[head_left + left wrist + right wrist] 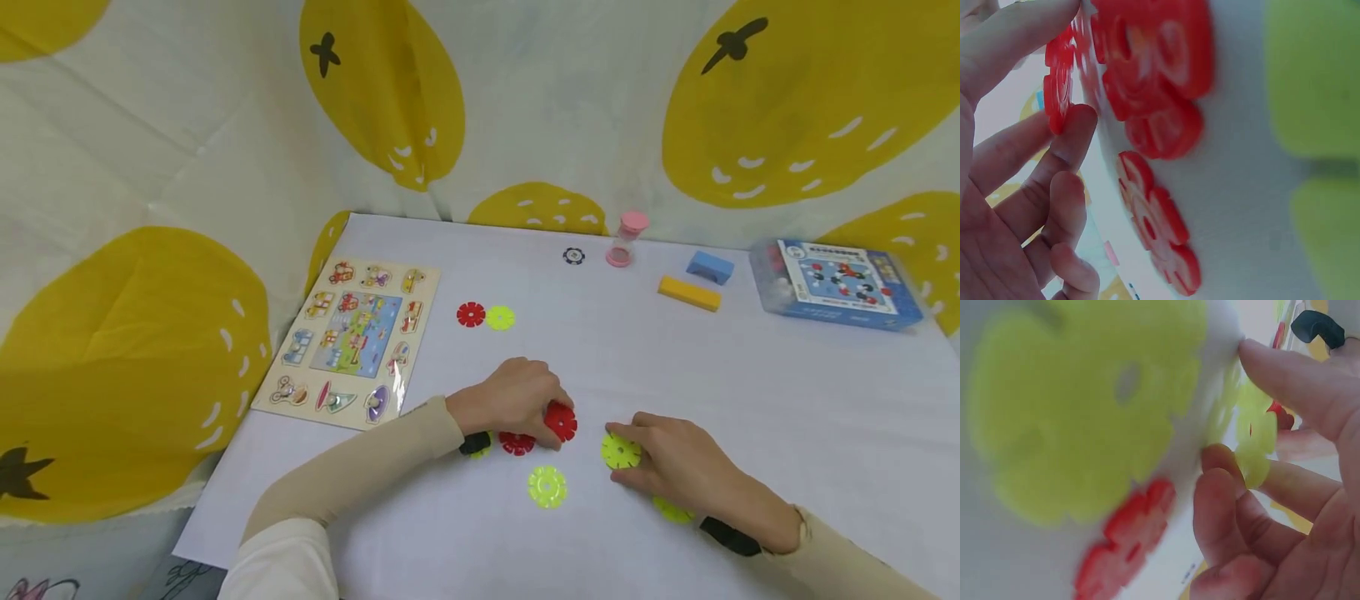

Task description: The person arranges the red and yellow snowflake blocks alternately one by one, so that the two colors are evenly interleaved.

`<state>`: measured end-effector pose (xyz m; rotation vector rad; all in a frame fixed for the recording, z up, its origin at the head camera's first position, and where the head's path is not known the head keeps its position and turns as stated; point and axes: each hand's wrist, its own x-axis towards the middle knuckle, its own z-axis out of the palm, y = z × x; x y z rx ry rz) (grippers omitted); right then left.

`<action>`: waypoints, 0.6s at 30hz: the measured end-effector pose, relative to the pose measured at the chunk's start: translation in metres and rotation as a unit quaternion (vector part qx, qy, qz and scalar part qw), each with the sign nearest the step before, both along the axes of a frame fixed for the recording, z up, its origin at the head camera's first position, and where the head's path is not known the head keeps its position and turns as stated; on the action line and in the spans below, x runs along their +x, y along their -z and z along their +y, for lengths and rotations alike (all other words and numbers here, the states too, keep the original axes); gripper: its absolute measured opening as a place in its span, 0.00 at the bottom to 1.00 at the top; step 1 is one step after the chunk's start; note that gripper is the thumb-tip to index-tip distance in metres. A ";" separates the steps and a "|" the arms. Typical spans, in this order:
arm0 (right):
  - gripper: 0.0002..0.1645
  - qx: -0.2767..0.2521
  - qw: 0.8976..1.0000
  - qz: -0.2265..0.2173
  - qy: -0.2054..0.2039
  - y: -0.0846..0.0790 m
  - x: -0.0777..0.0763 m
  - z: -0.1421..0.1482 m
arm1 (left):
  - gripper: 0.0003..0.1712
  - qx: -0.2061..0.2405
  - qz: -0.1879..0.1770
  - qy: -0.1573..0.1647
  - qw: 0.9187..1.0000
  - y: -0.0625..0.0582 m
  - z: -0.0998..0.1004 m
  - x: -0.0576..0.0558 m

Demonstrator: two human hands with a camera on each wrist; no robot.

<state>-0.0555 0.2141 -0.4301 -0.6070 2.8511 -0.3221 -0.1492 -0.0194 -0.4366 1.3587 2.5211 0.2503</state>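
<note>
My left hand pinches a red notched plastic disc between thumb and fingers, tilted up on edge in the left wrist view. A second red disc lies under that hand, partly covered. My right hand grips a yellow-green notched disc by its edges, thumb on one side and fingertips on the other. Another yellow-green disc lies beneath the right hand, mostly hidden. Between the hands, nearer the front, a yellow-green disc lies flat. One more pokes out under the left wrist's black camera.
Farther back, a red disc and a yellow-green disc lie side by side. A wooden peg puzzle is at left. Along the back stand a chip, pink hourglass, yellow block, blue block and boxed set.
</note>
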 end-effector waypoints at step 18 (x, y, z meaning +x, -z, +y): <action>0.37 -0.029 0.999 0.034 -0.001 -0.003 -0.130 -0.010 | 0.28 0.075 -0.023 -0.134 0.988 -0.001 -0.007 -0.114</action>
